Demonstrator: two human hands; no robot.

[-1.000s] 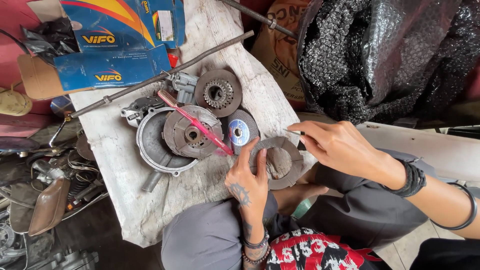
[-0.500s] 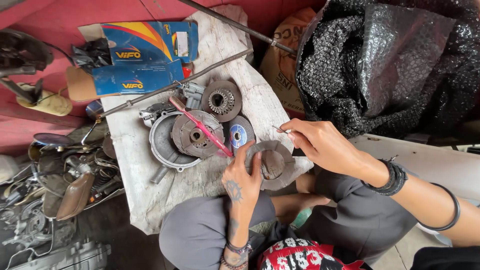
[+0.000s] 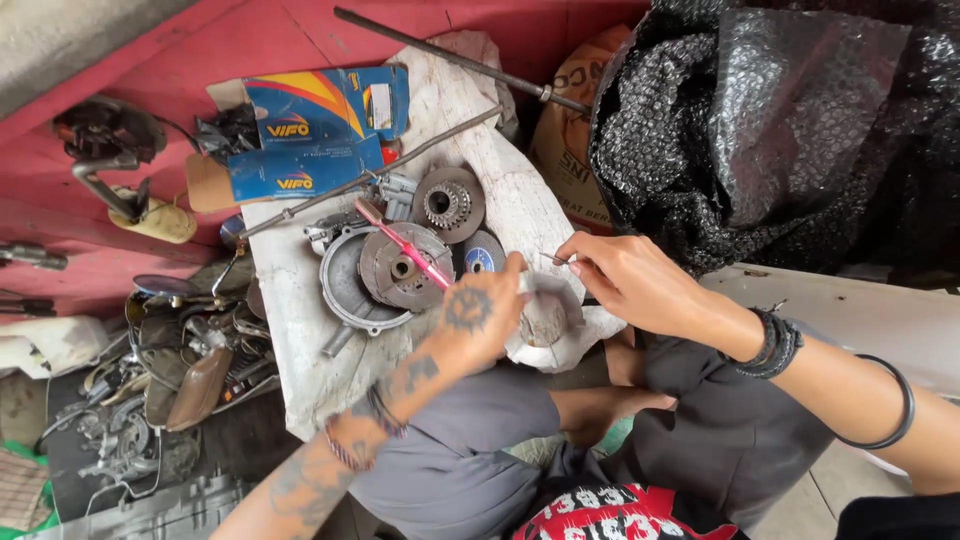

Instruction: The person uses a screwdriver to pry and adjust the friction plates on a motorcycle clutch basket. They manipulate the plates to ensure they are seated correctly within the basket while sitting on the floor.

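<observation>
A view looking down on a seated person working over a pale, worn board (image 3: 300, 330) resting across their lap and the red floor. The left hand (image 3: 478, 318), tattooed on its back, is curled around the near edge of a round, rusty metal part (image 3: 545, 318) lying in a white cloth at the board's right corner; the fingers are bent over it, gripping its rim. The right hand (image 3: 625, 280), with dark bracelets at the wrist, pinches a thin metal pin (image 3: 556, 259) between thumb and fingertips, just above that same round part. To the left on the board lie a shallow grey metal cover (image 3: 345, 290) holding a ridged disc (image 3: 400, 268), a pink-handled tool (image 3: 405, 245) laid across it, a toothed hub (image 3: 449, 203), and a small blue-centred disc (image 3: 483, 255). At the board's far end sits a blue rectangular cardboard box (image 3: 310, 130) with yellow and orange curved stripes and small yellow label patches, its flaps open. A long steel rod (image 3: 380, 172) lies beside it. Black bubble wrap (image 3: 790, 120) fills the upper right.
</observation>
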